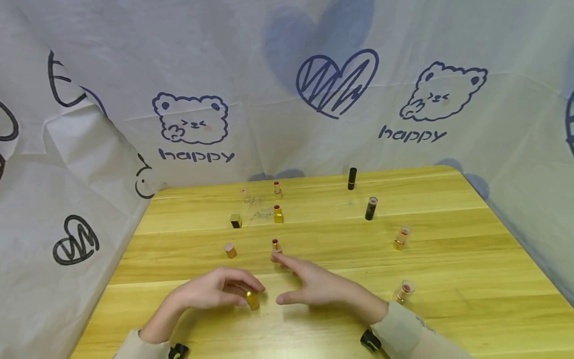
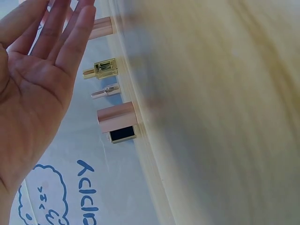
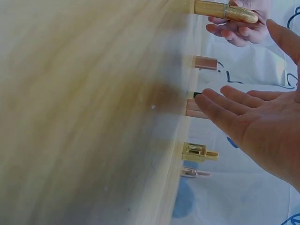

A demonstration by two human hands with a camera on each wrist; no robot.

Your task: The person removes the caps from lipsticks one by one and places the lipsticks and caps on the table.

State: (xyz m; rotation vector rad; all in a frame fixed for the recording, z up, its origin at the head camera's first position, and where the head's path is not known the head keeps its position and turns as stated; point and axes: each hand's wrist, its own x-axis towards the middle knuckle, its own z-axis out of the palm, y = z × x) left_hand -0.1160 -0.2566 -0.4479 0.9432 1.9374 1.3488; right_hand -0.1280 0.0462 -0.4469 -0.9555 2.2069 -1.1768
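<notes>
Gold lipstick tube (image 1: 252, 300) is stood capped on the tabletop (image 1: 323, 234), between the hands; left hand (image 1: 213, 289) and right hand (image 1: 316, 283) are held relaxed, nothing grasped; towards one o'clock, three lipsticks (image 1: 278, 215) are seen uncapped; its uncapping is apparently left.

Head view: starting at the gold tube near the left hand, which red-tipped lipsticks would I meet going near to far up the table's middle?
Gold tube → front lipstick, by the right hand's fingertips → gold-based lipstick → farthest lipstick.
</notes>
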